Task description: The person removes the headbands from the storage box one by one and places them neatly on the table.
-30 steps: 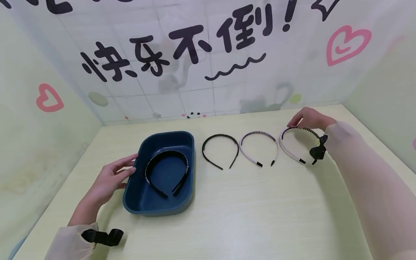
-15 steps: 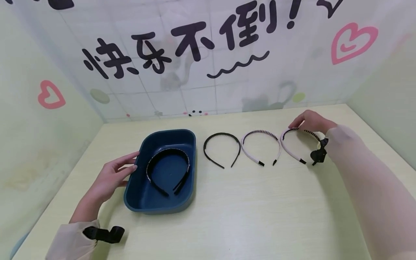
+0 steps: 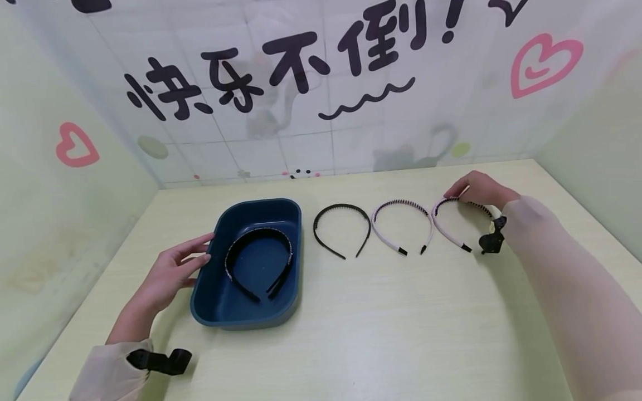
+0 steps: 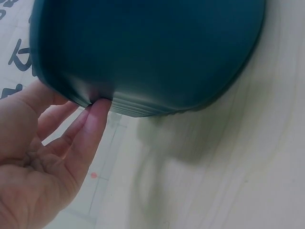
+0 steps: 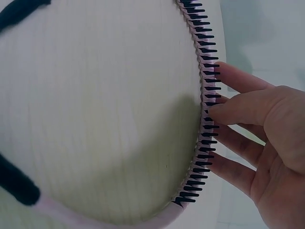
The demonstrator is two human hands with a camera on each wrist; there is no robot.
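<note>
My left hand [image 3: 168,275] grips the left rim of a dark blue plastic tub [image 3: 198,312]. In the left wrist view its fingers [image 4: 93,119] are at the tub wall [image 4: 143,107]. Inside the tub lies a black headband [image 3: 233,248] with a sparkly edge; doubled tips hint at a second one beneath. On the right, my right hand [image 3: 481,188] pinches the top of a pale pink headband [image 3: 448,234]. The right wrist view shows thumb and fingers around that band's black comb teeth [image 5: 207,119]. Part of its right side is hidden behind the wrist camera.
Between tub and right hand, a thin black toothed headband [image 3: 343,206] and another pale pink headband [image 3: 383,239] lie in a row on the pale wooden table [image 3: 381,328]. A printed curtain [image 3: 301,139] closes off the back, with walls at both sides.
My right hand has sunk very slightly at the top of the pink headband. The left hand stays at the tub; the view has shifted a little.
</note>
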